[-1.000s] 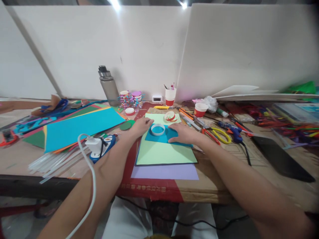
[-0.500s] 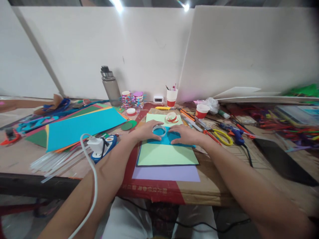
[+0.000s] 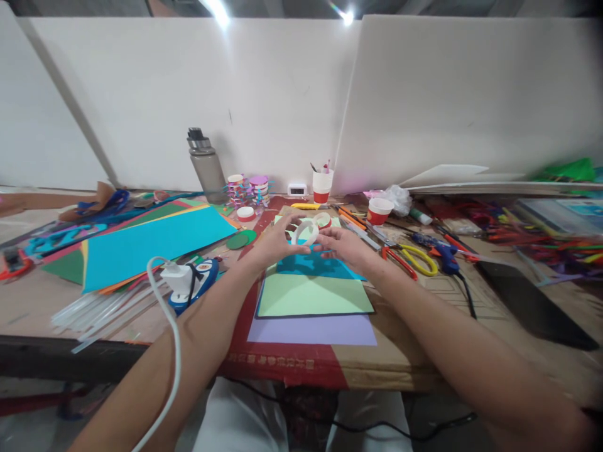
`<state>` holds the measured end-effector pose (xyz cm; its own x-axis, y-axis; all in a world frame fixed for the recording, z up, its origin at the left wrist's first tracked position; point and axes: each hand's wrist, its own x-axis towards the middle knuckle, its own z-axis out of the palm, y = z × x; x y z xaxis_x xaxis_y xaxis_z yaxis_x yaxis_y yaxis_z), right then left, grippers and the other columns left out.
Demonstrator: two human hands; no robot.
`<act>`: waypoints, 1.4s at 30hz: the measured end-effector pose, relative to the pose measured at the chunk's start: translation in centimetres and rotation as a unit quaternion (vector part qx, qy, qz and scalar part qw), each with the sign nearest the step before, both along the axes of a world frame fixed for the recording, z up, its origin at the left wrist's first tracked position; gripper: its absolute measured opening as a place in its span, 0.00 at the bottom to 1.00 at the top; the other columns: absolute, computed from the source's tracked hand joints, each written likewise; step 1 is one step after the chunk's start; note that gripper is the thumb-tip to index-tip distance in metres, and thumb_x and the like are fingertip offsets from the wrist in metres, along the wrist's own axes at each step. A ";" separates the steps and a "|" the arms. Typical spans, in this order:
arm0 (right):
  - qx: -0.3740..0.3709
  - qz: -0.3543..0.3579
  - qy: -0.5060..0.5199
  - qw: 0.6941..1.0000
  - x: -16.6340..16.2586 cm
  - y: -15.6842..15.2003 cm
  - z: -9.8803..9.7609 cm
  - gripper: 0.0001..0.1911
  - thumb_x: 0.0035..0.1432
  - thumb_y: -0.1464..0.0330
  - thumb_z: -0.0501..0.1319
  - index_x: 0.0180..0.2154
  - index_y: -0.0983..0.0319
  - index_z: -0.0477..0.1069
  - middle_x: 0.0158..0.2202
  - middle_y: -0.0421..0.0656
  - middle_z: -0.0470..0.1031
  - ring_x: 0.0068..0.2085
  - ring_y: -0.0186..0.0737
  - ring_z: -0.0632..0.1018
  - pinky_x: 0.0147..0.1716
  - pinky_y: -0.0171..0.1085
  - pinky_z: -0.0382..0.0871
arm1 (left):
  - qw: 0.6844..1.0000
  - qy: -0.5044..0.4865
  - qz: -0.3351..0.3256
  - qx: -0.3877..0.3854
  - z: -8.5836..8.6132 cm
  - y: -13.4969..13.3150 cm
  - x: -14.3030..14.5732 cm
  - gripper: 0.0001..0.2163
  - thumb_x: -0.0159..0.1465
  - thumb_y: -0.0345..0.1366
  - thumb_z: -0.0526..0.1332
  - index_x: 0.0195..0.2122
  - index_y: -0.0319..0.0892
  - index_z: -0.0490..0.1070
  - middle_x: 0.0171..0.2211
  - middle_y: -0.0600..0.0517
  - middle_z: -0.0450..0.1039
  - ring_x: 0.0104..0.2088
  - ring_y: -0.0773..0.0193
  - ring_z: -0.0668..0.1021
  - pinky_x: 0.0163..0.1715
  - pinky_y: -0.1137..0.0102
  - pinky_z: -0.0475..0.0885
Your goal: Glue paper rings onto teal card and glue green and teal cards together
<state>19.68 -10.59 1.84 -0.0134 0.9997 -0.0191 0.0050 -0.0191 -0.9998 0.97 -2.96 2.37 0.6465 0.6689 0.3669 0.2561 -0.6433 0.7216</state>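
Note:
A white paper ring [image 3: 305,233], like a slice cut from a cup, is held raised and tilted above a strip of blue paper [image 3: 301,266]. My left hand [image 3: 277,240] grips the ring's left side between thumb and fingers. At its right edge, the bent fingertips of my right hand [image 3: 343,246] are closed against the ring. The blue paper lies across light green sheets [image 3: 315,298], with a lilac sheet [image 3: 311,330] under them. Just behind the hands sits a red and white cup piece [image 3: 323,220], partly hidden.
To the left lie large blue paper [image 3: 160,242], a power strip [image 3: 202,279] and clear glue sticks [image 3: 98,314]. To the right are yellow-handled scissors [image 3: 424,260], a glue gun [image 3: 443,251] and a black phone-like slab [image 3: 532,304]. A bottle [image 3: 206,166] and cups [image 3: 379,211] stand behind.
The white ring has been lifted off the blue paper and tilted. My right hand has gone from spread fingers beside it to fingers closed at its edge.

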 end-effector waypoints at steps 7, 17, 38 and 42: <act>0.045 0.004 0.008 0.999 0.2 0.1 0.0 0.16 0.45 0.57 0.67 0.25 0.62 0.68 0.26 0.38 0.72 0.29 0.31 0.72 0.30 0.32 0.67 | 0.998 -0.057 0.025 0.001 0.4 -1.2 0.9 0.27 0.48 0.41 0.70 0.48 0.43 0.64 0.50 0.46 0.65 0.49 0.59 0.70 0.42 0.68 0.68; 0.087 -0.044 -0.156 0.983 -0.3 -0.3 0.7 0.11 0.45 0.61 0.63 0.24 0.61 0.69 0.22 0.37 0.68 0.26 0.32 0.69 0.28 0.34 0.66 | 0.989 -0.060 0.041 -0.129 0.3 -1.6 1.1 0.12 0.54 0.44 0.64 0.25 0.38 0.73 0.23 0.55 0.70 0.25 0.69 0.69 0.26 0.74 0.61; 0.218 -0.094 -0.527 0.816 3.3 0.2 1.1 0.28 0.49 0.62 0.66 0.52 0.59 0.65 0.54 0.50 0.67 0.54 0.52 0.66 0.50 0.48 0.59 | 0.855 -0.201 -0.018 -0.479 0.3 -0.6 0.4 0.07 0.57 0.35 0.66 0.31 0.40 0.68 0.26 0.53 0.71 0.27 0.71 0.73 0.27 0.75 0.69; 0.237 -0.021 -0.422 0.875 1.1 0.0 0.1 0.38 0.46 0.64 0.68 0.58 0.61 0.59 0.55 0.50 0.66 0.55 0.47 0.67 0.54 0.45 0.59 | 0.858 -0.171 -0.032 -0.483 0.4 -0.9 0.4 0.10 0.54 0.37 0.68 0.31 0.40 0.68 0.26 0.53 0.71 0.26 0.71 0.73 0.27 0.75 0.68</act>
<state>20.82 -10.63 1.95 -0.1575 0.8971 0.4129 0.7547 0.3790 -0.5355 1.36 -3.86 2.79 0.6583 0.7351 -0.1622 -0.0913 0.2919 0.9521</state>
